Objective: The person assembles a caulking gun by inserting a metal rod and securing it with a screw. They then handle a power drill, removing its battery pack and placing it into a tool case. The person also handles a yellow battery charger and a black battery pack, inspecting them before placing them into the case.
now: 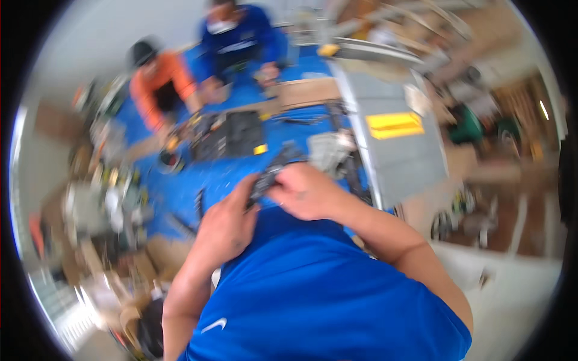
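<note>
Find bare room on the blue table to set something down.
The blue table looks bare between the black case and the left hand, beside a slim dark item. It is crowded around the case, where a co-worker in orange reaches, and beyond the right hand, where a grey bundle lies. Blur may hide small things.

Two bare hands at mid-frame, one left hand (226, 231) and one right hand (306, 191), with one dark object (269, 177) between them. Two other people at upper left: one person in orange (158, 78), one person in blue (247, 39). One blue tabletop (223, 180), one black case (238, 133), one yellow sheet (394, 125) at upper right. Blurred items along the left are uncountable.
</note>
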The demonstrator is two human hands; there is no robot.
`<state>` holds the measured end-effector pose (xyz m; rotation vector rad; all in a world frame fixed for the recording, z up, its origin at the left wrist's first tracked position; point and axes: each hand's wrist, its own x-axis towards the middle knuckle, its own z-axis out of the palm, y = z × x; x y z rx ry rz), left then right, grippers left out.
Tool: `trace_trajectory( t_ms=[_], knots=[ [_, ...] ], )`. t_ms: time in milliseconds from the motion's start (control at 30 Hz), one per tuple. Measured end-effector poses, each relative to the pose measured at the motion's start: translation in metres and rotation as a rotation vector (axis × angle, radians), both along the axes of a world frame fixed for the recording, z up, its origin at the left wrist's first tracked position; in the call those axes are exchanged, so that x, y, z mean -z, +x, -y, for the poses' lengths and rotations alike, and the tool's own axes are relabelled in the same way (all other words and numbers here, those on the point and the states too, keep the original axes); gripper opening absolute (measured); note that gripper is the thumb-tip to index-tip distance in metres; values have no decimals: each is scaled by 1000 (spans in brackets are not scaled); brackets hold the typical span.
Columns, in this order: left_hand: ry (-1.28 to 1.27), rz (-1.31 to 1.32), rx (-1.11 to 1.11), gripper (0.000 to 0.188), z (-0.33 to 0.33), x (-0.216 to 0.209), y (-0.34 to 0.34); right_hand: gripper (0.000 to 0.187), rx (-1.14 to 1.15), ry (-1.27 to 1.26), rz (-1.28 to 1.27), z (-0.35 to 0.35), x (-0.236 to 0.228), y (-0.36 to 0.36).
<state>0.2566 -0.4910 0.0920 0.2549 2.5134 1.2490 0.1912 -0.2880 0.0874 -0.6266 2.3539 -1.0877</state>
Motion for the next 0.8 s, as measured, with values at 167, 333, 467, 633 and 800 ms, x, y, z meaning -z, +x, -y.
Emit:
trace_trajectory(
  t_ms=[167,333,467,633,800],
  knots=[
    [-125,-173,126,57,-45,7,-31,22,227,6,45,-51,21,-4],
    [-240,-340,331,63,-107,5,-75,22,489,-307,122,-108,19,-15],
    [-340,-489,441,66,-159,18,-117,24,662,-409,175,-157,53,-38],
    [-461,-506,521,69,-231,35,-160,28,750,-418,183,-225,77,-71],
    [-521,-411,559,69,-297,40,-194,21,844,-471,202,-280,97,-98]
  ],
)
